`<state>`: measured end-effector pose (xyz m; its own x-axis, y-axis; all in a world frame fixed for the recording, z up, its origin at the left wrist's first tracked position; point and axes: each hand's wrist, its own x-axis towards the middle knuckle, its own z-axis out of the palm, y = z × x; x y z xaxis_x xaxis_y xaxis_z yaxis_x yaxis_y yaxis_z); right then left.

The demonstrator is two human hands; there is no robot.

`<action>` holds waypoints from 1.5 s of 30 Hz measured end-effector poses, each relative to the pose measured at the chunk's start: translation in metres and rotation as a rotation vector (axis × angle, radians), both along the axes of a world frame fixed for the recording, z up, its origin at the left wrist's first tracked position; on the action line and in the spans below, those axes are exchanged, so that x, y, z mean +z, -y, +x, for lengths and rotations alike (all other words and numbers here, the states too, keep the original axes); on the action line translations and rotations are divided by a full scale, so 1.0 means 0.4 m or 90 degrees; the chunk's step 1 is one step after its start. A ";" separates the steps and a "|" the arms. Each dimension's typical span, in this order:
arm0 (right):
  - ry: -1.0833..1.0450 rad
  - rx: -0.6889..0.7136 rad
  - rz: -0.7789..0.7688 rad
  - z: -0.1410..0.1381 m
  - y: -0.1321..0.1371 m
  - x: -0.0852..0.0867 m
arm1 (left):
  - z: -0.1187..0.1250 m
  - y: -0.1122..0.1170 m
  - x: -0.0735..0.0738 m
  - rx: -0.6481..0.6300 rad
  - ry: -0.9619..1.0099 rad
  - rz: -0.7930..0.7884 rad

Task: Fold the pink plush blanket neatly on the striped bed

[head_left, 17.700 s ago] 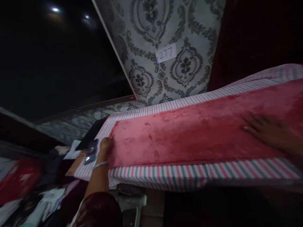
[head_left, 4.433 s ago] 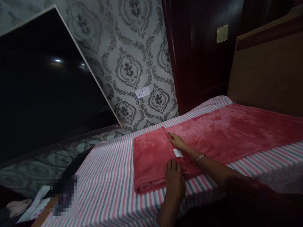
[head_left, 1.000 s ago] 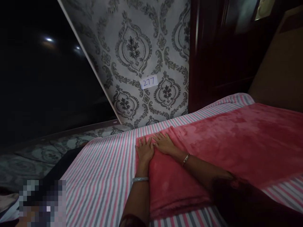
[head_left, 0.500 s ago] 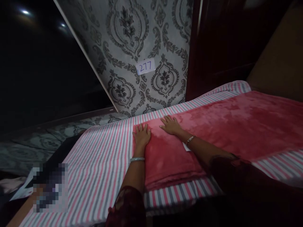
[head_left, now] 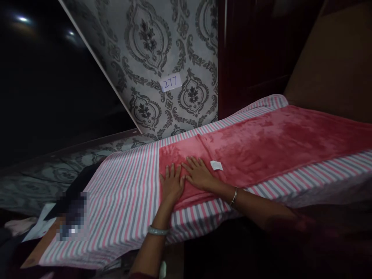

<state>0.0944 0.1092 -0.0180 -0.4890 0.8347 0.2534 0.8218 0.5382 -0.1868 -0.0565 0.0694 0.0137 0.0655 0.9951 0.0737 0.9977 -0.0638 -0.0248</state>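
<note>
Reading the frame as a clock dial from the left, a dark screen [head_left: 55, 81] fills ten o'clock, and a pixelated patch [head_left: 72, 217] at eight hides something I cannot make out. Beside it spreads a striped cloth [head_left: 124, 186]. Between six and seven, the left hand [head_left: 173, 186], with a bangle [head_left: 158, 231] at its wrist, lies palm down, fingers outspread, on the folded end of a red blanket [head_left: 267, 143]. Near twelve, a paper marked 277 [head_left: 171, 82] is on the patterned wall [head_left: 149, 38]. Towards five, the right hand [head_left: 199, 174] rests flat, fingers extended, on that same fold. A white label [head_left: 216, 166] shows at four; the blanket stretches out past three. A brown board [head_left: 334, 66] stands at two.
</note>
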 end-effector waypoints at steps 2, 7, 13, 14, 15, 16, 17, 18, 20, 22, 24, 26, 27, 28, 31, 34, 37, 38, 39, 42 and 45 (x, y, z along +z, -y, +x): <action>0.000 -0.003 -0.004 0.015 -0.004 -0.004 | 0.002 0.003 -0.013 0.001 -0.016 0.006; 0.017 -0.037 -0.029 0.097 -0.019 0.001 | 0.001 -0.013 -0.006 0.010 -0.015 0.000; 0.019 -0.045 -0.051 0.168 -0.018 -0.008 | -0.001 -0.017 -0.008 0.011 0.003 0.001; 0.017 -0.035 -0.054 0.176 -0.021 -0.009 | -0.002 -0.017 -0.008 0.010 0.007 0.000; 0.013 -0.021 -0.059 0.184 -0.024 -0.012 | -0.002 -0.017 -0.007 0.008 0.012 0.002; 0.007 -0.007 -0.064 0.193 -0.025 -0.014 | -0.003 -0.017 -0.006 0.006 0.016 0.003; -0.001 0.005 -0.069 0.203 -0.026 -0.017 | -0.004 -0.017 -0.005 0.004 0.020 0.005; -0.011 0.010 -0.074 0.214 -0.025 -0.019 | -0.005 -0.016 -0.004 0.003 0.024 0.008; -0.039 -0.013 -0.077 0.237 -0.016 -0.020 | -0.007 -0.016 -0.004 0.001 0.029 0.014; -0.077 -0.082 -0.071 0.261 -0.001 -0.015 | -0.009 -0.016 -0.006 0.001 0.035 0.022; -0.113 -0.170 -0.065 0.282 0.014 0.000 | -0.011 -0.017 -0.008 -0.001 0.037 0.032; -0.123 -0.234 -0.069 0.300 0.025 0.019 | -0.012 -0.019 -0.010 -0.002 0.036 0.042; -0.122 -0.250 -0.077 0.307 0.027 0.029 | -0.012 -0.019 -0.010 -0.002 0.035 0.046; -0.120 -0.258 -0.090 0.314 0.027 0.038 | -0.011 -0.020 -0.009 -0.002 0.034 0.048; -0.131 -0.252 -0.136 0.326 0.016 0.053 | -0.008 -0.017 -0.005 -0.001 0.031 0.050; -0.142 -0.234 -0.163 0.329 -0.004 0.047 | -0.007 -0.015 -0.004 0.005 0.030 0.044; -0.155 -0.208 -0.155 0.322 -0.024 0.032 | -0.009 -0.016 -0.007 0.005 0.033 0.044; -0.159 -0.198 -0.148 0.319 -0.030 0.029 | -0.011 -0.017 -0.008 0.004 0.034 0.046; -0.162 -0.188 -0.142 0.316 -0.035 0.026 | -0.012 -0.017 -0.009 0.003 0.034 0.046; -0.166 -0.172 -0.131 0.315 -0.052 0.025 | -0.013 -0.018 -0.011 0.001 0.036 0.045; -0.172 -0.190 -0.125 0.325 -0.066 0.030 | -0.012 -0.016 -0.012 0.001 0.039 0.050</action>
